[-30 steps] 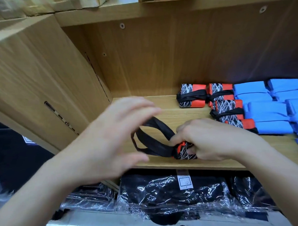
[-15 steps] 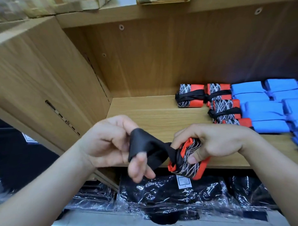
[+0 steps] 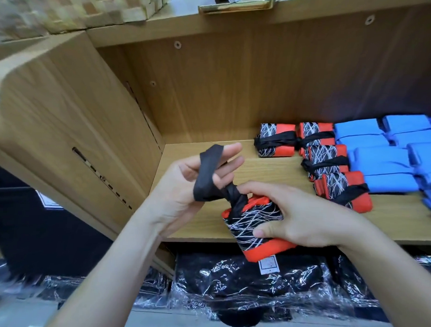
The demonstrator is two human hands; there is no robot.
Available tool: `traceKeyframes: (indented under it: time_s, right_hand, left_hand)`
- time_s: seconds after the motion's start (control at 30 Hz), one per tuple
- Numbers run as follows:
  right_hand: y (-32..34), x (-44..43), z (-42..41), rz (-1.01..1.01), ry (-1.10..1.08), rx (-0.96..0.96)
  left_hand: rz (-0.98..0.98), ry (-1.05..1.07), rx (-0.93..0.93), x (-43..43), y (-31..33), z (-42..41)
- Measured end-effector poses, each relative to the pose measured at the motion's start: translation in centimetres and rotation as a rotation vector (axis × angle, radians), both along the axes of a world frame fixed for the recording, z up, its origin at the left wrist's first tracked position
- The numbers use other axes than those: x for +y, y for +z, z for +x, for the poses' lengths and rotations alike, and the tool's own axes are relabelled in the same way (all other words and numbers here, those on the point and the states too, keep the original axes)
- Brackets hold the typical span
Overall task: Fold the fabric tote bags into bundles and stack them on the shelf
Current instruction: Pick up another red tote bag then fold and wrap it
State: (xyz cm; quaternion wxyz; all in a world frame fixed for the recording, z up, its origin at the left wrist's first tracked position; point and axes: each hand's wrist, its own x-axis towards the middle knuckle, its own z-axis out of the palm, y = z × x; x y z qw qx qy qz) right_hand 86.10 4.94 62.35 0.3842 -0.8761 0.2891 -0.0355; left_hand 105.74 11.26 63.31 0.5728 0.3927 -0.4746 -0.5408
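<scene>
From my seat the far left is only the cabinet's side panel [image 3: 71, 124], nothing of the task on it. Next comes my left hand [image 3: 191, 184], palm toward me, fingers spread and nearly straight. The black strap [image 3: 205, 177] is looped round those fingers and one fingertip pokes out past it. The strap runs down and right to a twisted neck at the top of the bundle [image 3: 253, 226].

That bundle is the piece I'm working on: red with a black-and-white scribble panel, folded up tight. I have it at the front lip of the shelf [image 3: 210, 148], its lower corner hanging out past the edge. I cannot tell whether it rests on the board or is held just clear of it. My right hand [image 3: 303, 220] grips it, thumb pressed on the patterned face and fingers curled over the top beside the strap's neck.

Further right, four red bundles [image 3: 276, 141] lie on the shelf, each with its strap cinched across. Beyond them the blue bundles [image 3: 380, 159] sit stacked in close rows out to the frame's edge.

As I read it, folding is done for this bag and the tie is half made. The loop has yet to go over the body, then the bundle joins the red ones. Under the shelf lie wrapped packs [image 3: 249, 279] of dark fabric; if those are more bags, plenty is left.
</scene>
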Motion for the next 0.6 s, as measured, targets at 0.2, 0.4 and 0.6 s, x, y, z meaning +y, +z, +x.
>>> traceKeyframes:
  time_s: [0.2, 0.4, 0.6]
  right_hand:
    - [-0.2, -0.2, -1.2, 0.504, 0.029, -0.338]
    - [-0.3, -0.6, -1.9, 0.597, 0.036, -0.461]
    - [1.0, 0.4, 0.3, -0.465, 0.099, 0.116]
  left_hand:
    - [0.085, -0.056, 0.270, 0.1, -0.6, 0.3]
    - [0.078, -0.134, 0.336, 0.6, -1.4, 0.7]
    - [0.203, -0.124, -0.102, 0.1, -1.6, -0.5]
